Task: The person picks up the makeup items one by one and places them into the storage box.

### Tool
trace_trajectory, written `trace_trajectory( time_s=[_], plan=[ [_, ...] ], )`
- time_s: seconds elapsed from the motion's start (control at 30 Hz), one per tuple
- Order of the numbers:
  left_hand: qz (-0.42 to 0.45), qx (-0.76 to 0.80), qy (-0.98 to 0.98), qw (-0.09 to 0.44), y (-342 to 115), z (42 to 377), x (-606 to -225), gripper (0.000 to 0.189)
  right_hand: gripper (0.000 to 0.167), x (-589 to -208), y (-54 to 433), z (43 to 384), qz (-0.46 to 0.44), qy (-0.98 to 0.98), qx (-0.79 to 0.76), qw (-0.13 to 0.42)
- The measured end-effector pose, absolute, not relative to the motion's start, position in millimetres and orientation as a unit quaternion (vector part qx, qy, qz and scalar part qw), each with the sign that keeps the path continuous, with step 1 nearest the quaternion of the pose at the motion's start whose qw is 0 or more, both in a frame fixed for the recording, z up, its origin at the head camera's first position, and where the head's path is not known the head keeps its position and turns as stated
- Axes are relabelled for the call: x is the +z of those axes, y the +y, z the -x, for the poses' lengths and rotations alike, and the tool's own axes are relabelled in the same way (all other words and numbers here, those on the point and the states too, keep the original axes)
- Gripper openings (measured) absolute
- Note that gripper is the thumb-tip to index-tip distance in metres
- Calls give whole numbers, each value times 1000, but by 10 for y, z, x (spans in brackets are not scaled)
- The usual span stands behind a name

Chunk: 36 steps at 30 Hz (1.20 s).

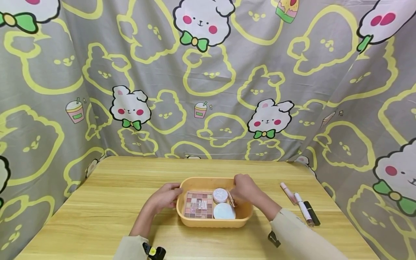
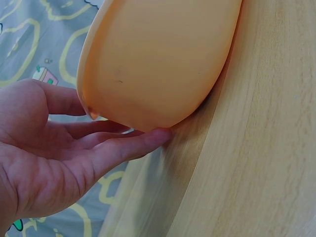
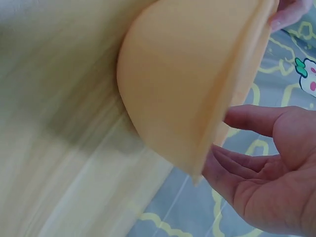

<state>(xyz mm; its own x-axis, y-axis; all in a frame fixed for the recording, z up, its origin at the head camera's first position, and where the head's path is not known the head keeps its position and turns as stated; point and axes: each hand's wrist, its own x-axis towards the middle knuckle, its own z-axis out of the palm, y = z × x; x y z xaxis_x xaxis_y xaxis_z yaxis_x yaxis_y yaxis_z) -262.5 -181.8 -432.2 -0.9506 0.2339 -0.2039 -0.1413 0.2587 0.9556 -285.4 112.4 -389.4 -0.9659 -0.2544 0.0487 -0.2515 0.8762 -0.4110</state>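
Observation:
A yellow-orange plastic basket (image 1: 216,223) stands on the table. At its left end my left hand (image 1: 165,196) grips the rim and outer wall, also seen close in the left wrist view. My right hand (image 1: 245,187) reaches over the back right rim, fingers bent down inside; the rim hides the fingertips in the right wrist view. Small rose-gold tubes (image 1: 232,199) lie right beside those fingers; whether they are held is hidden. The basket also contains an eyeshadow palette (image 1: 198,205), a round case with a star (image 1: 220,195) and a pale round compact (image 1: 224,211).
To the right on the wooden table (image 1: 130,177) lie a pink tube (image 1: 287,193), a white tube with a brown end (image 1: 303,209) and a black tube (image 1: 312,213). A patterned grey curtain (image 1: 169,137) hangs behind and on both sides.

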Motion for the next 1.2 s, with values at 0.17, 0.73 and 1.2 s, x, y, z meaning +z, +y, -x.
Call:
trace_trajectory(
  time_s=[0.17,0.73,1.2],
  plan=[
    [-28,609,778,152,-1813,2626,-4320,49,24,-3806,1210,2860,125,962,-244,-13],
    [-31,609,779,150,-1819,2635,-4336,49,10,-3705,1489,2889,116,962,-241,-50],
    [-23,606,781,146,-1818,2624,-4329,49,20,-3698,1782,2928,102,967,-229,-40]
  ],
)
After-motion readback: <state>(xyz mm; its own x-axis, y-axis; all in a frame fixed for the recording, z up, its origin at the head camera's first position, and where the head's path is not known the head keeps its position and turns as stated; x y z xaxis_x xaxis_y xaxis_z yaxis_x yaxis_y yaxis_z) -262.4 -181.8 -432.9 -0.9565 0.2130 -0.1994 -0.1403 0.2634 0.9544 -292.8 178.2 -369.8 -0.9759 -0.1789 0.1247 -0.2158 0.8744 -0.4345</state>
